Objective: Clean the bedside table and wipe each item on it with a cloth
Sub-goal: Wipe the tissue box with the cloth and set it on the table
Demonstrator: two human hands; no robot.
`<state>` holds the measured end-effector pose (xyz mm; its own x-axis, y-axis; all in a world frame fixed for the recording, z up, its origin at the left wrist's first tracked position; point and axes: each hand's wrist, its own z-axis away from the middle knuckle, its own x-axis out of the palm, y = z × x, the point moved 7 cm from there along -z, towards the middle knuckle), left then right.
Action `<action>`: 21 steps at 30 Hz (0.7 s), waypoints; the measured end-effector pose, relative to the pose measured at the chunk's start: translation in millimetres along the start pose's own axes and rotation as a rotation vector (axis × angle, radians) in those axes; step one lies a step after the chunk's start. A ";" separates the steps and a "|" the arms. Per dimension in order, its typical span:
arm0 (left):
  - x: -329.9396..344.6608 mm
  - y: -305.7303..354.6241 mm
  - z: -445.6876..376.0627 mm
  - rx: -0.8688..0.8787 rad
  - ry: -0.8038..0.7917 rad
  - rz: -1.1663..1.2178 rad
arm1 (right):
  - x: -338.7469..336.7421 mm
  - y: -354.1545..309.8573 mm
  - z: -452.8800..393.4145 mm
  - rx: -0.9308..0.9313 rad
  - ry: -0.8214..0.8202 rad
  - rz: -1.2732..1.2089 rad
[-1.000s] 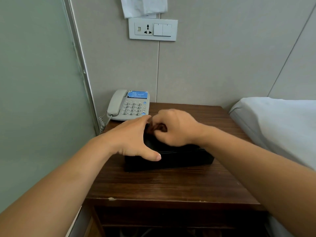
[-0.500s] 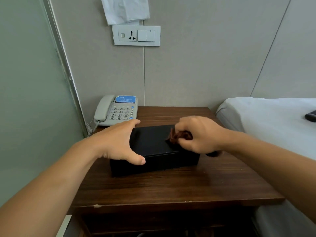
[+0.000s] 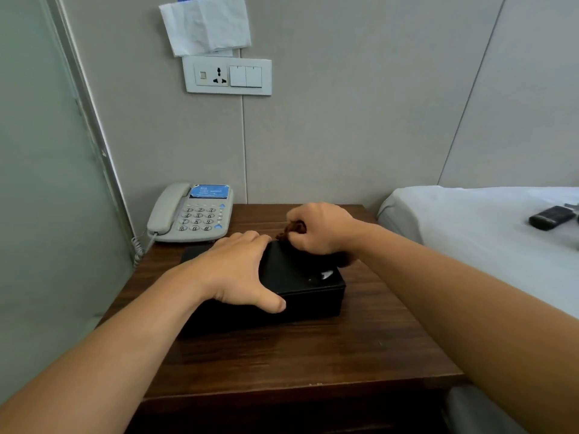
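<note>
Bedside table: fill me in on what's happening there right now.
A person is wiping a black box on the bedside table. The left hand lies spread over the box top, steadying it; the right hand grips a bunched brown cloth at the box's far edge. A grey telephone sits behind, untouched.

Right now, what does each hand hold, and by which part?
The right hand grips a bunched brown cloth in its fist on the black box. The left hand holds nothing and rests on the box's top.

L hand (image 3: 241, 270) steadies black box (image 3: 300, 283); R hand (image 3: 322, 228) rubs brown cloth (image 3: 294, 228) on it.
</note>
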<state>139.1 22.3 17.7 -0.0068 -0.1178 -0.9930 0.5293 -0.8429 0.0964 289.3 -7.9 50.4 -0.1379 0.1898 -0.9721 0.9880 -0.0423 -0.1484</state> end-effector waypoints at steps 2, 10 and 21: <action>0.2 -0.5 0.3 -0.007 -0.004 0.007 | 0.4 -2.3 5.3 -0.041 0.022 -0.013; 2.9 -1.5 -0.8 -0.005 -0.020 0.056 | -12.4 -10.7 90.7 -0.182 -0.122 -0.120; 4.6 -4.1 0.9 -0.028 0.019 0.073 | -9.4 9.2 50.2 0.006 0.055 -0.016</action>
<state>136.1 24.7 12.8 0.0488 -0.1684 -0.9845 0.5517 -0.8171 0.1671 296.2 -59.3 49.0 -0.1497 0.2443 -0.9581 0.9852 -0.0451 -0.1654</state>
